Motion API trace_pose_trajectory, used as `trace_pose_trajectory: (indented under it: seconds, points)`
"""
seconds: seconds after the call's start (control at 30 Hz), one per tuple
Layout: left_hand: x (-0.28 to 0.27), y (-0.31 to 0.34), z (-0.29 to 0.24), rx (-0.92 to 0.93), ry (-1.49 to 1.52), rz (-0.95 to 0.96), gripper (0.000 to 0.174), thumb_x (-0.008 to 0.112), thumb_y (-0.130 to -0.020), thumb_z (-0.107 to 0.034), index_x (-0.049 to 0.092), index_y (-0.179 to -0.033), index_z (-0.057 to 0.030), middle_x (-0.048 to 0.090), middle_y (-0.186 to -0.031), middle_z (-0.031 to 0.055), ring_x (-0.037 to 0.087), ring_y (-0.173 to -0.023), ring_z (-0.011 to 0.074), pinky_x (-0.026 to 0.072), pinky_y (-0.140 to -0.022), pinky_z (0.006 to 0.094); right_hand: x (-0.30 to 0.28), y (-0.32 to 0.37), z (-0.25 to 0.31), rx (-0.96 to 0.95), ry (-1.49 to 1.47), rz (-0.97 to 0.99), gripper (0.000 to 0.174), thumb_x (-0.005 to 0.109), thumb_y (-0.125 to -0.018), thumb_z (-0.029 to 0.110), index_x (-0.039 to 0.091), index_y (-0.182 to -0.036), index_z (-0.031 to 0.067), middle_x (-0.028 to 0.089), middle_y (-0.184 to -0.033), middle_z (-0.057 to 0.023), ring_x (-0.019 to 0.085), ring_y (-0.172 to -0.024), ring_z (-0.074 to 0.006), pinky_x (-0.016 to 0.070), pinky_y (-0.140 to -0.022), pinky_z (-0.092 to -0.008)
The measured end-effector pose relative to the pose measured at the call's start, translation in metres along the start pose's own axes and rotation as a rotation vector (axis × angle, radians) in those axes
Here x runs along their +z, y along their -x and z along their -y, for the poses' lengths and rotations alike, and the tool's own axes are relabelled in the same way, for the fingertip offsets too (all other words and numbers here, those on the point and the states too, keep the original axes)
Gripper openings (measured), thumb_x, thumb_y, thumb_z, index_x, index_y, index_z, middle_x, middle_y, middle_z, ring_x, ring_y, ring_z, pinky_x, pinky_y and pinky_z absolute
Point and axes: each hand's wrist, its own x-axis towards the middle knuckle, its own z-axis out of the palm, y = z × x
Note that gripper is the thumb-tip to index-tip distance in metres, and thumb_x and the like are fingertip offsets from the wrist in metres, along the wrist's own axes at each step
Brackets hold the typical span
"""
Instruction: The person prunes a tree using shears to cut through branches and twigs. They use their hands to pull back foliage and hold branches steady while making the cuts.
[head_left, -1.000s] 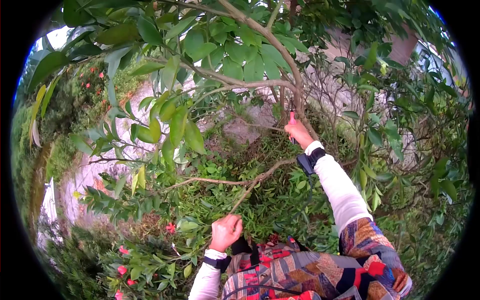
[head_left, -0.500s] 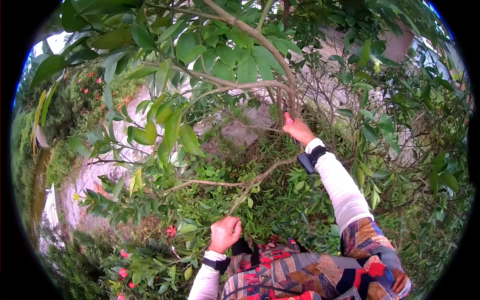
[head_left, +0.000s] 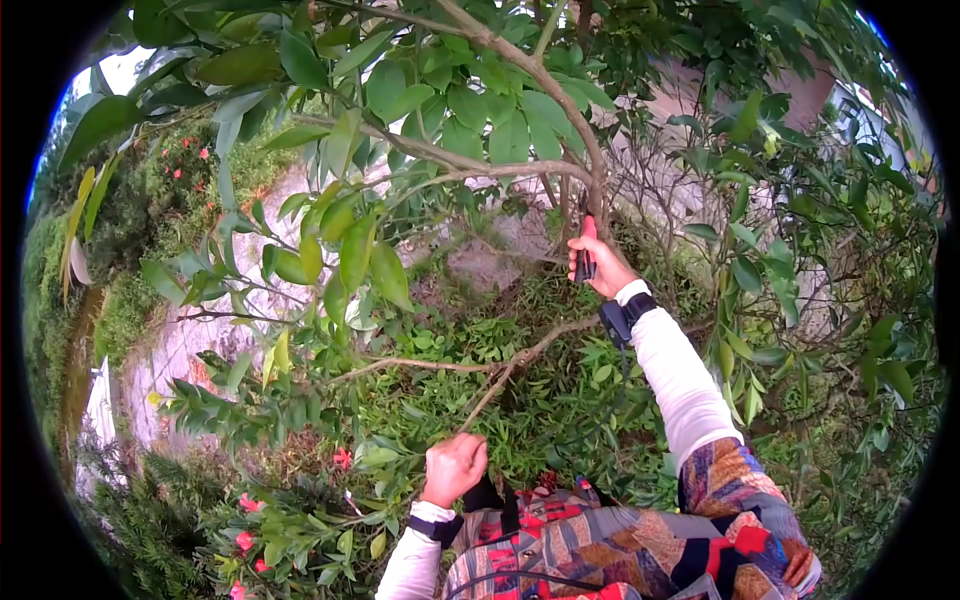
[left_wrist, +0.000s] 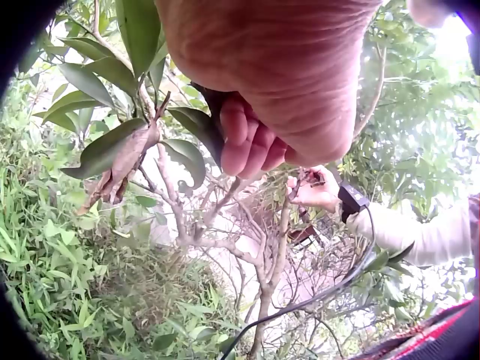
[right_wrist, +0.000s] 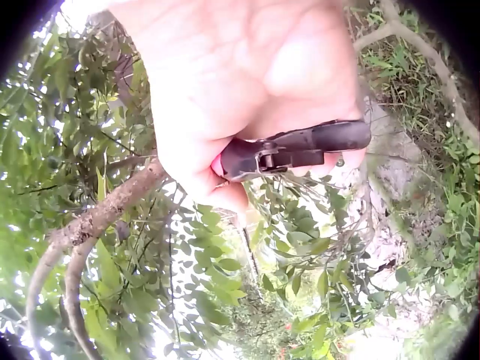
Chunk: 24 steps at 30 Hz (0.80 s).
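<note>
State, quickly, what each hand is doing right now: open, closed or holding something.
Left hand: closed round a thin branch.
Right hand: closed round pruning shears.

This is an outdoor garden. A tree (head_left: 520, 75) with woody limbs and broad green leaves (head_left: 355, 250) fills the head view. Low ground plants (head_left: 520, 410) spread beneath it, and shrubs with red flowers (head_left: 245, 540) grow at the lower left. A pale path (head_left: 180, 345) runs past, and a building (head_left: 800, 95) shows behind the foliage.

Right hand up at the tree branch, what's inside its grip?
The right hand grips black-handled pruning shears with a pink part. Palm and fingers cover the rest, so the blades cannot be seen.
</note>
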Motion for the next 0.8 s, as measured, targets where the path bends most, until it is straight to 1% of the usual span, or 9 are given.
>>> trace_pose_trajectory:
  seconds: [0.27, 0.33, 0.4, 0.43, 0.47, 0.57, 0.7, 0.77, 0.8]
  points:
    - [0.002, -0.001, 0.001, -0.009, -0.009, -0.004, 0.004, 0.074, -0.086, -0.010, 0.072, -0.088, -0.0070, 0.069, -0.077, 0.0091, 0.068, -0.064, 0.0306, 0.0556, -0.060, 0.0391, 0.016, -0.002, -0.020, -0.018, -0.252, 0.031, 0.033, 0.072, -0.090, 0.040, 0.062, -0.106, 0.0131, 0.063, -0.093, -0.0011, 0.064, -0.086, -0.0184, 0.0555, -0.080, -0.0417]
    - [0.002, 0.001, 0.001, -0.012, -0.004, 0.006, 0.004, 0.073, -0.087, -0.010, 0.072, -0.088, -0.0067, 0.069, -0.077, 0.0091, 0.069, -0.065, 0.0304, 0.0557, -0.060, 0.0392, 0.016, -0.002, -0.019, -0.012, -0.240, 0.046, 0.033, 0.072, -0.091, 0.041, 0.061, -0.105, 0.0131, 0.063, -0.095, -0.0011, 0.063, -0.085, -0.0178, 0.0554, -0.080, -0.0420]
    - [0.000, -0.001, -0.002, -0.014, -0.005, 0.011, 0.004, 0.073, -0.087, -0.010, 0.072, -0.088, -0.0066, 0.069, -0.077, 0.0091, 0.069, -0.065, 0.0304, 0.0557, -0.060, 0.0393, 0.018, -0.004, -0.013, 0.001, -0.194, 0.028, 0.033, 0.072, -0.091, 0.040, 0.060, -0.104, 0.0131, 0.061, -0.091, -0.0006, 0.062, -0.083, -0.0172, 0.0551, -0.079, -0.0413]
    - [-0.001, -0.001, -0.003, -0.016, -0.006, 0.015, 0.004, 0.073, -0.087, -0.009, 0.072, -0.088, -0.0065, 0.069, -0.077, 0.0091, 0.069, -0.065, 0.0305, 0.0557, -0.060, 0.0394, 0.019, -0.004, -0.010, -0.004, -0.156, -0.002, 0.031, 0.071, -0.091, 0.039, 0.057, -0.101, 0.0137, 0.057, -0.085, 0.0008, 0.060, -0.077, -0.0161, 0.0537, -0.076, -0.0391]
    - [-0.001, -0.001, -0.003, -0.016, -0.006, 0.019, 0.004, 0.073, -0.087, -0.009, 0.072, -0.088, -0.0065, 0.069, -0.077, 0.0091, 0.069, -0.065, 0.0305, 0.0557, -0.060, 0.0394, 0.020, -0.004, -0.007, -0.003, -0.158, -0.004, 0.031, 0.071, -0.091, 0.039, 0.057, -0.101, 0.0137, 0.057, -0.085, 0.0008, 0.060, -0.077, -0.0161, 0.0537, -0.076, -0.0391]
    - [0.001, -0.001, -0.001, -0.012, -0.002, 0.004, 0.004, 0.073, -0.087, -0.010, 0.072, -0.088, -0.0066, 0.069, -0.077, 0.0092, 0.069, -0.066, 0.0306, 0.0558, -0.061, 0.0395, 0.018, -0.005, -0.002, -0.019, -0.159, 0.023, 0.029, 0.071, -0.092, 0.037, 0.053, -0.094, 0.0145, 0.055, -0.080, 0.0024, 0.057, -0.069, -0.0139, 0.0492, -0.067, -0.0363]
    - [-0.001, -0.002, -0.001, -0.008, -0.011, 0.004, 0.003, 0.073, -0.087, -0.009, 0.072, -0.088, -0.0068, 0.069, -0.077, 0.0095, 0.069, -0.066, 0.0308, 0.0557, -0.061, 0.0398, 0.016, -0.008, -0.009, -0.025, -0.214, 0.012, 0.026, 0.070, -0.093, 0.033, 0.052, -0.094, 0.0140, 0.054, -0.078, 0.0021, 0.055, -0.065, -0.0136, 0.0477, -0.061, -0.0345]
    - [-0.001, -0.002, -0.003, -0.013, -0.018, 0.011, 0.003, 0.073, -0.087, -0.009, 0.072, -0.088, -0.0068, 0.069, -0.077, 0.0096, 0.069, -0.066, 0.0308, 0.0557, -0.061, 0.0399, 0.008, -0.010, -0.013, -0.001, -0.173, 0.048, 0.023, 0.069, -0.094, 0.028, 0.051, -0.094, 0.0134, 0.053, -0.075, 0.0022, 0.053, -0.059, -0.0126, 0.0446, -0.053, -0.0315]
    - [-0.001, -0.003, -0.003, -0.016, -0.013, 0.009, 0.003, 0.073, -0.087, -0.009, 0.072, -0.088, -0.0068, 0.069, -0.077, 0.0096, 0.069, -0.066, 0.0309, 0.0556, -0.061, 0.0399, 0.011, -0.006, -0.014, -0.002, -0.175, 0.048, 0.023, 0.069, -0.094, 0.028, 0.051, -0.094, 0.0134, 0.053, -0.075, 0.0022, 0.053, -0.059, -0.0126, 0.0446, -0.053, -0.0315]
